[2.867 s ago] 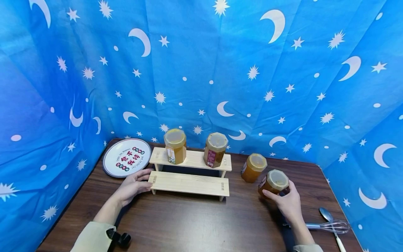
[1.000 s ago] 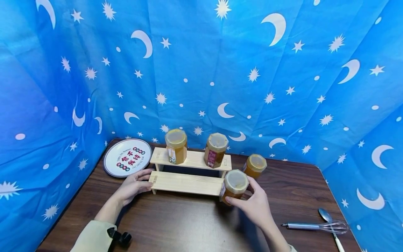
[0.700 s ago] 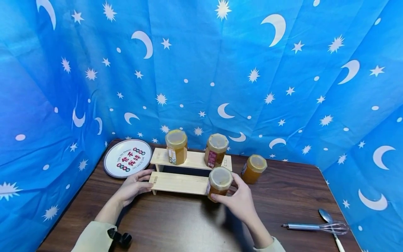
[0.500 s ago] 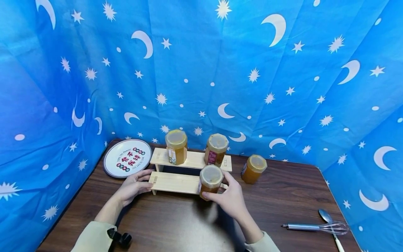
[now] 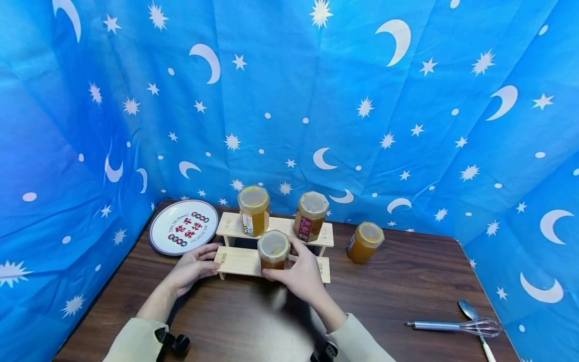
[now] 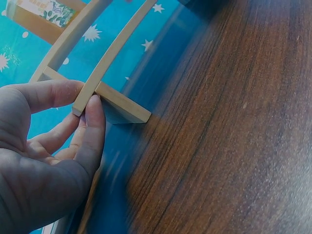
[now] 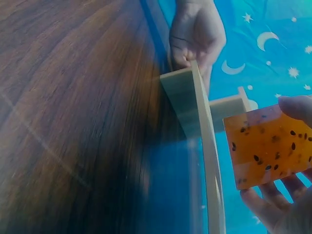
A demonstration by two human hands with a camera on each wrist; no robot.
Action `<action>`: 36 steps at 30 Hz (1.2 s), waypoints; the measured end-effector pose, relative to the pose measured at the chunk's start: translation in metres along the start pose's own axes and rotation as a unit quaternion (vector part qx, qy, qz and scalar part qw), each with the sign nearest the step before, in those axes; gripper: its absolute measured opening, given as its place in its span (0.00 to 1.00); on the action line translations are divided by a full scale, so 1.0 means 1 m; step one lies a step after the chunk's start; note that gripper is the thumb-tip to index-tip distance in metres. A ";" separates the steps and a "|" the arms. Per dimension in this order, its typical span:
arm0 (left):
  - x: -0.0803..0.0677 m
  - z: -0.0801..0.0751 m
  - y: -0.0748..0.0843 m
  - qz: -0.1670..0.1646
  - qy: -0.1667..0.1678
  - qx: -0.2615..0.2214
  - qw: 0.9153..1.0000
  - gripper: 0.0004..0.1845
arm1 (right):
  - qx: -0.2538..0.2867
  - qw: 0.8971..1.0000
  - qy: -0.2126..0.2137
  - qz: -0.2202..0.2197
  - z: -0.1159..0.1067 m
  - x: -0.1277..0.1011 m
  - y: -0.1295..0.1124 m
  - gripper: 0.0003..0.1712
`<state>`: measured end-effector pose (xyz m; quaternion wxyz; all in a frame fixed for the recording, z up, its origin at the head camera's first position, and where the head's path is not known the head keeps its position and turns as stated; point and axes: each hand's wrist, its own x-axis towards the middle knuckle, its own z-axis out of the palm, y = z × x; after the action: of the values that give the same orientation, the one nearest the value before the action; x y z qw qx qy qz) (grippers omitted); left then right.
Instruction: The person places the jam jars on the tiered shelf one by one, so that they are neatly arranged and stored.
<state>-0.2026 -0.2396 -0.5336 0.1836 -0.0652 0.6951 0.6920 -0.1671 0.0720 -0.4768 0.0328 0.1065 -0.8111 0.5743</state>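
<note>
Through the feed I have my right hand [image 5: 302, 274] gripping a jar [image 5: 273, 247] just above the front shelf [image 5: 239, 262], my left hand [image 5: 192, 270] pinching that shelf's left end. Two more jars [image 5: 253, 216] stand behind it; another jar [image 5: 364, 245] sits right of it.

Two hands [image 5: 304, 274] and three jars [image 5: 273, 246] are at two shelves [image 5: 239, 261]. Right of these are one jar [image 5: 364, 246], one whisk [image 5: 434, 326], one spoon [image 5: 468, 308]; left, one plate [image 5: 165, 216].
</note>
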 end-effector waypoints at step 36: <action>0.002 -0.002 -0.001 0.001 -0.008 -0.010 1.000 0.40 | -0.007 1.000 -0.006 0.007 0.056 0.019 -0.003 0.49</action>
<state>-0.2042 -0.2417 -0.5356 0.1882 -0.0611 0.6864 0.6998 -0.1809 0.0155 -0.4895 0.0244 0.1041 -0.8161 0.5679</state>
